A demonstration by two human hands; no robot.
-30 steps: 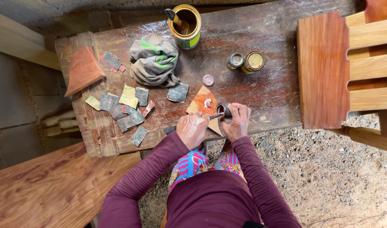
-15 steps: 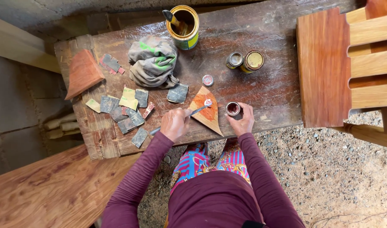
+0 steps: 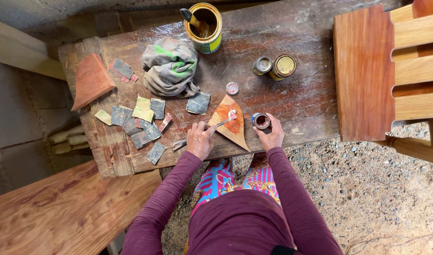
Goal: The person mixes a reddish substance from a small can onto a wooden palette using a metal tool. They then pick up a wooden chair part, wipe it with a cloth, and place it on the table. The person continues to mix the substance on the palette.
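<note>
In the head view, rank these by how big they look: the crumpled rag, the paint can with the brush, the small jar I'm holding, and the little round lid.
1. Rag
2. Paint can
3. Jar in the right hand
4. Lid, close to the jar in size, so that order is unsure.

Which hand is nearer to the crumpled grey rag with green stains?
Left. The left hand, holding a small spatula, sits just below the crumpled grey rag with green stains. The right hand grips a small open jar farther off to the right.
</note>
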